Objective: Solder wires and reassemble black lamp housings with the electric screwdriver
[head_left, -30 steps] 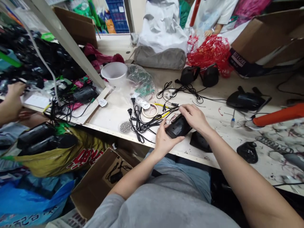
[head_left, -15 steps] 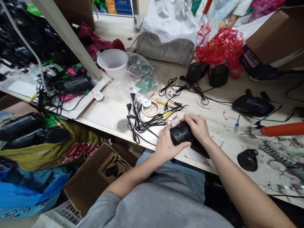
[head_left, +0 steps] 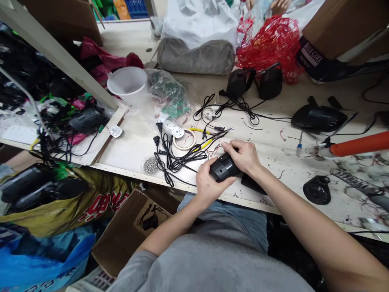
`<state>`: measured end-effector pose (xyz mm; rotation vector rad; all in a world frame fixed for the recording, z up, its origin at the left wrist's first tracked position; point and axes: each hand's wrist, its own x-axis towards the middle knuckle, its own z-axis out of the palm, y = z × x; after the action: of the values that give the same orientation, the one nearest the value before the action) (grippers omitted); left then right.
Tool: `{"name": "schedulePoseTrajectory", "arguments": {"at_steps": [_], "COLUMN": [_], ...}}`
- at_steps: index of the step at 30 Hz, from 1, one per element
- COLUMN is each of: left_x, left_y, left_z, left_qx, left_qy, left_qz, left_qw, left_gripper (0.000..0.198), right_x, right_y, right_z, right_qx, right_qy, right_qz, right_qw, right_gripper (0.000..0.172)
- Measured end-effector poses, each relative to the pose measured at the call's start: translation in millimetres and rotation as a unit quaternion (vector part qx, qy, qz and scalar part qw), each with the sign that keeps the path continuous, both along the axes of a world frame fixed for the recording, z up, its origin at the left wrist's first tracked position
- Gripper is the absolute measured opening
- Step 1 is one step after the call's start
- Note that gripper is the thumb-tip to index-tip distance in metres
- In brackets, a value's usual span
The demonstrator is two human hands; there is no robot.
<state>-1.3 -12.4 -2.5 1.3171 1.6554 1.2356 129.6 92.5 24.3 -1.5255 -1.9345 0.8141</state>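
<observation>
Both my hands hold a small black plastic housing (head_left: 223, 168) above the bench's front edge. My left hand (head_left: 211, 180) cups it from below, and my right hand (head_left: 243, 156) grips it from above. A flat black piece (head_left: 252, 184) lies under my right wrist. Left of my hands lies a tangled black power cord with plugs (head_left: 172, 156), with yellow-sleeved wires (head_left: 209, 142) beyond it. A tape roll (head_left: 184, 140) and a dish of steel beads (head_left: 151, 165) sit close by.
Black housings (head_left: 318, 118) and a black domed base (head_left: 317, 190) stand right, beside an orange-handled tool (head_left: 360, 144). Red netting (head_left: 269, 46) and a white cup (head_left: 127, 85) lie beyond. A co-worker's hands (head_left: 279, 5) show at the top. An open cardboard box (head_left: 121, 235) sits below the bench.
My hands have turned the black housing, and it now tilts differently. The view has swung, shifting the bench. The other person's hand at the far left has gone from view.
</observation>
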Motion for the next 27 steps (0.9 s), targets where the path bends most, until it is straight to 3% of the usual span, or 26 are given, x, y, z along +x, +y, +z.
{"name": "schedulePoseTrajectory", "arguments": {"at_steps": [6, 11, 16, 21, 27], "left_x": [-8, -7, -5, -5, -13], "left_y": [6, 7, 5, 4, 16], "left_z": [8.6, 9.2, 3.8, 0.2, 19.9], "left_qx": [-0.036, -0.024, -0.006, 0.024, -0.056], "left_qy": [0.081, 0.065, 0.071, 0.096, 0.197], "left_qz": [-0.051, -0.027, -0.026, -0.027, -0.123], "left_qw": [0.995, 0.997, 0.997, 0.995, 0.971], "left_gripper": [0.074, 0.071, 0.07, 0.067, 0.067], "right_x": [3, 11, 16, 13, 9], "right_y": [3, -3, -6, -1, 1], "right_z": [-3.6, -4.1, -5.0, -3.7, -3.3], "right_qx": [0.013, 0.026, 0.122, 0.124, 0.095], "right_qy": [0.007, 0.033, -0.022, -0.048, -0.002], "right_qz": [0.019, 0.068, 0.172, 0.187, 0.174], "right_qw": [1.0, 0.997, 0.977, 0.973, 0.98], "right_gripper": [0.057, 0.053, 0.042, 0.045, 0.054]}}
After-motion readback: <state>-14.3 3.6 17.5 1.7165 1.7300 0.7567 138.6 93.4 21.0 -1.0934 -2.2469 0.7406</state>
